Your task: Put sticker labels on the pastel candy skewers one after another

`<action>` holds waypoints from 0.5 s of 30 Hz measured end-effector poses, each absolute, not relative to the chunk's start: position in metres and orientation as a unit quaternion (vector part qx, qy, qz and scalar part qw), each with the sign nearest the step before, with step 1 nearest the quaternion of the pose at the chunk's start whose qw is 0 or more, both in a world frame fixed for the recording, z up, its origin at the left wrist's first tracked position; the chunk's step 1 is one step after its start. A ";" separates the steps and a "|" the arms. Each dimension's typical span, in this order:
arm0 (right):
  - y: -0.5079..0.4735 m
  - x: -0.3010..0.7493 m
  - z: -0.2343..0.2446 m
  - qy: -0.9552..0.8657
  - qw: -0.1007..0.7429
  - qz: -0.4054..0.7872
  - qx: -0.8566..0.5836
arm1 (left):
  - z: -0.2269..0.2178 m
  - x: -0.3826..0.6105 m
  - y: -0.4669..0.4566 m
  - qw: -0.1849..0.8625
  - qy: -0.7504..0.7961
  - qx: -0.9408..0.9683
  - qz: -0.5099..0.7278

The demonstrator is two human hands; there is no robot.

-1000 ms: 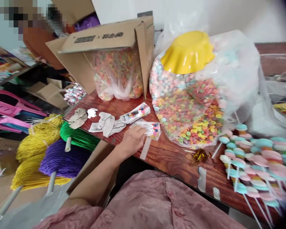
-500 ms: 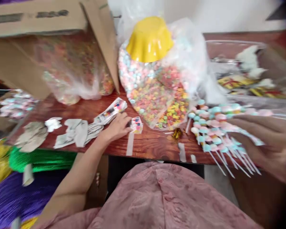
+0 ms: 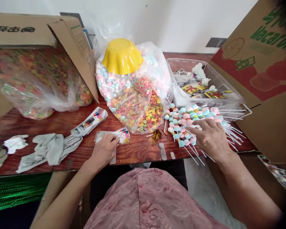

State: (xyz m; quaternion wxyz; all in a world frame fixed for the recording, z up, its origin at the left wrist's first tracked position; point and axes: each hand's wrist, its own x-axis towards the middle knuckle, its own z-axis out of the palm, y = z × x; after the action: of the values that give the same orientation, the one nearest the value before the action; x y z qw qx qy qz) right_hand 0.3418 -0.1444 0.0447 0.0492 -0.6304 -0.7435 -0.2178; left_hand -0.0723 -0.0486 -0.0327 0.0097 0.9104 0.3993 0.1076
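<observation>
My left hand (image 3: 105,149) rests on the table with its fingers curled over a flat printed plastic bag (image 3: 124,135), pressing or pinching it. A stack of similar printed bags (image 3: 89,122) lies just beyond, to the left. On the right, my right hand (image 3: 211,136) hovers over or touches a pile of marshmallow sticks (image 3: 186,117), pink, blue, white and some green. Its fingers are bent and apart; I cannot see anything held in them. Gold twist ties (image 3: 157,136) lie between the hands, near the front edge.
A big clear bag of marshmallows and fruit-coloured rings (image 3: 133,111) stands centrally, with a yellow fluted bowl (image 3: 122,56) upside down on it. An open carton (image 3: 78,57) is left, a clear plastic bin (image 3: 205,100) right, beside a large printed carton (image 3: 264,95). Grey gloves (image 3: 50,148) lie left.
The view has swung right. My right hand has come in from the far right over the marshmallow sticks. My left hand stays at the small printed bag, which now lies apart from the stack.
</observation>
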 end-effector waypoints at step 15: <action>-0.132 0.400 0.030 -0.827 0.010 -0.204 -0.524 | -0.015 -0.053 -0.046 -0.017 0.430 0.902 -0.022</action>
State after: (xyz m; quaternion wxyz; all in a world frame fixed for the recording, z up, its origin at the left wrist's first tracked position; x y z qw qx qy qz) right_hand 0.4004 -0.1323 0.0302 0.0100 -0.5239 -0.8269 -0.2040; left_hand -0.0527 -0.0458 -0.0151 -0.0168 0.9023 0.4302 -0.0216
